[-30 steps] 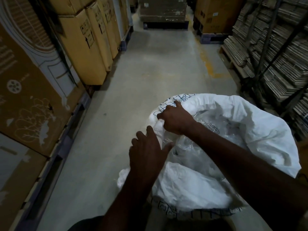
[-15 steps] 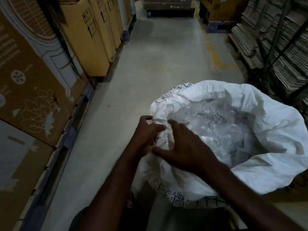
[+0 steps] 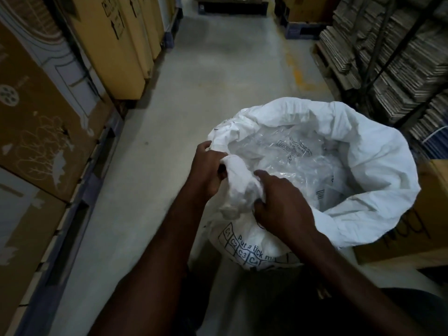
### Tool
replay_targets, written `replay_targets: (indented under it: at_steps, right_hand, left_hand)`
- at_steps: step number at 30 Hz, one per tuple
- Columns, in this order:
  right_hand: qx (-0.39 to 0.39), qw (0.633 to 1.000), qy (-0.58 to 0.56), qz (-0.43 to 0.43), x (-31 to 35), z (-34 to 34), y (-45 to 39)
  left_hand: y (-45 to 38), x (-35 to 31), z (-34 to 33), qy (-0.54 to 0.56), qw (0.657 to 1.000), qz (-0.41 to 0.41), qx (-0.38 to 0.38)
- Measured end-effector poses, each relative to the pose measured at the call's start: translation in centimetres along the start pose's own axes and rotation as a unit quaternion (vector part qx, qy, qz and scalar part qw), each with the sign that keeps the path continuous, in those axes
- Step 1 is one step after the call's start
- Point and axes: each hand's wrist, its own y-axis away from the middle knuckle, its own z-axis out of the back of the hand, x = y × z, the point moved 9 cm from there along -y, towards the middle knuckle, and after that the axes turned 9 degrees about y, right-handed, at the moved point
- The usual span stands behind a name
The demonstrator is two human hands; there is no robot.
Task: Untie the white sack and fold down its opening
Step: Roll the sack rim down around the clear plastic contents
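The white sack (image 3: 363, 166) stands on the floor in front of me, its mouth wide open and its rim rolled outward on the far and right sides. Clear plastic bags (image 3: 291, 161) fill the inside. Black print with boxes and the words "Put a tick" runs along its near side. My left hand (image 3: 208, 170) grips the bunched near-left rim from outside. My right hand (image 3: 281, 204) grips the same bunched fold from the inside edge, fingers curled into the fabric. The two hands are close together, with the crumpled rim between them.
Tall cardboard boxes (image 3: 116, 44) on dark pallets line the left of the concrete aisle (image 3: 218, 81). Stacks of flattened cardboard (image 3: 400, 57) on a rack fill the right. A brown box (image 3: 424, 226) sits right behind the sack. More boxes close the aisle's far end.
Both hands have shifted along the near-left rim and now bunch it between them. The sack's mouth has spread wider, with more rim rolled outward on the right.
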Motion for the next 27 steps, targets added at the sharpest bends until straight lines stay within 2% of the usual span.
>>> replay_targets:
  at_steps: [3, 9, 12, 13, 14, 15, 16, 17, 18, 20, 21, 22, 25, 27]
  right_hand:
    - [0.021, 0.996, -0.087, -0.016, 1.5, 0.1, 0.0]
    - [0.025, 0.994, -0.107, -0.014, 2.9, 0.8, -0.8]
    - [-0.064, 0.996, -0.052, -0.019, 1.6, 1.0, -1.1]
    - [-0.09, 0.996, -0.018, -0.019, 1.1, 0.9, -1.2]
    - [-0.106, 0.994, 0.011, -0.017, 0.7, 0.6, -1.4]
    - [-0.112, 0.993, 0.037, -0.015, 0.4, 0.1, -1.6]
    - [-0.116, 0.992, 0.054, -0.009, 0.3, -0.3, -1.7]
    - [-0.12, 0.99, 0.068, -0.007, 0.3, -0.6, -1.7]
    - [-0.127, 0.989, 0.079, -0.005, 0.4, -0.8, -1.7]
    - [-0.139, 0.986, 0.091, 0.002, 1.0, -1.2, -1.5]
    - [-0.144, 0.985, 0.091, 0.007, 1.6, -1.4, -1.3]
    - [-0.15, 0.985, 0.088, 0.012, 2.1, -1.7, -1.0]
    - [-0.124, 0.99, 0.044, 0.047, 3.3, -2.4, -0.3]
    - [-0.066, 0.994, -0.064, 0.05, 3.2, -2.6, 0.1]
  left_hand:
    - [0.1, 1.3, -0.2, 0.019, 0.999, 0.026, -0.025]
    - [0.2, 1.9, 0.0, 0.116, 0.992, 0.044, -0.037]
    - [1.4, 1.4, -0.7, 0.162, 0.986, 0.047, -0.005]
    - [1.7, 0.8, -0.7, 0.121, 0.992, 0.026, 0.004]
    - [2.1, -0.2, -0.4, 0.029, 1.0, -0.004, 0.008]
    - [2.4, -1.4, 0.0, -0.118, 0.992, -0.055, -0.001]
    - [3.0, -2.5, 0.5, -0.265, 0.957, -0.111, -0.025]
    - [3.6, -3.4, 0.7, -0.365, 0.917, -0.155, -0.043]
    - [3.9, -3.2, 0.6, -0.393, 0.906, -0.152, -0.033]
    - [4.1, -0.5, -0.2, -0.269, 0.962, -0.032, 0.045]
    - [4.1, 1.3, -0.6, -0.189, 0.978, 0.035, 0.075]
    - [3.6, 2.4, -0.6, -0.132, 0.986, 0.061, 0.082]
    - [0.7, 3.3, 1.2, -0.016, 0.998, 0.025, 0.059]
    - [0.2, 3.8, 1.4, 0.051, 0.996, 0.012, 0.075]
